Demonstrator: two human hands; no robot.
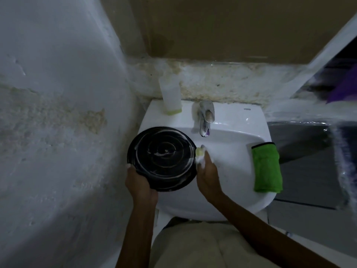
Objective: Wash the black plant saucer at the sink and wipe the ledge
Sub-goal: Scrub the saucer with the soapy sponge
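Observation:
The round black plant saucer, streaked with white suds, is tilted over the left side of the white sink. My left hand grips its lower left rim. My right hand holds a small yellow-green sponge, foamy, against the saucer's right edge. A folded green cloth lies on the sink's right rim. The stained ledge runs along the wall behind the sink.
A chrome tap stands at the back of the sink, with no water visibly running. A translucent bottle with a yellow-green base stands on the sink's back left corner. A rough wall closes in on the left.

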